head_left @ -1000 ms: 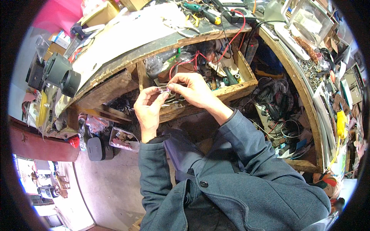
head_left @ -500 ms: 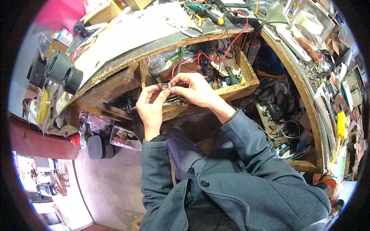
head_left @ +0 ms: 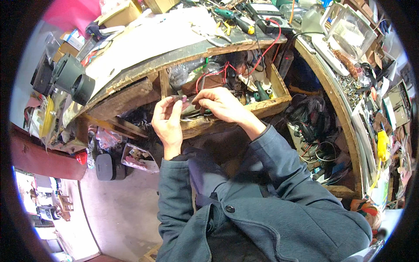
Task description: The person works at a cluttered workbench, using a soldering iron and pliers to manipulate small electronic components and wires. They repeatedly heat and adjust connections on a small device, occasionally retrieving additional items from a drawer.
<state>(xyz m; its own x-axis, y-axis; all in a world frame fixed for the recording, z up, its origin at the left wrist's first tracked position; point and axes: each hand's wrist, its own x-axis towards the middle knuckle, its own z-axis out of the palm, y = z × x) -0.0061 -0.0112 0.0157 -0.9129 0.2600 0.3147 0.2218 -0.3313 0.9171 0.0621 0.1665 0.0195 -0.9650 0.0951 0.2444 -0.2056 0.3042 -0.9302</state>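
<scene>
From my remote feed I take the open wooden drawer (head_left: 266,105) as my landmark. The left hand (head_left: 168,126) is over the drawer's front left corner, its grip closed on a small, partly clear piece (head_left: 183,99) with a pinkish tint — thumb on one side, fingers on the other. That piece sits above the drawer's left part, its far end pointing toward the right hand (head_left: 224,104).

The right hand is over the drawer's front edge, just beside the piece and apart from it. Its fingers are curled with the thumb drawn near them; something dark shows at the tips, but I cannot tell whether this grip is holding it.

Inside the drawer, toward its right end, I see a dark green handle (head_left: 262,91). A red wire (head_left: 263,56) loops down into the drawer from the desk (head_left: 244,40) behind it. On that desk, beyond the drawer, lie a large white sheet (head_left: 148,43) and a green tool (head_left: 235,18) with a yellow end. A black case (head_left: 105,167) stands on the floor (head_left: 118,205), to the drawer's left — well apart from both hands.
</scene>
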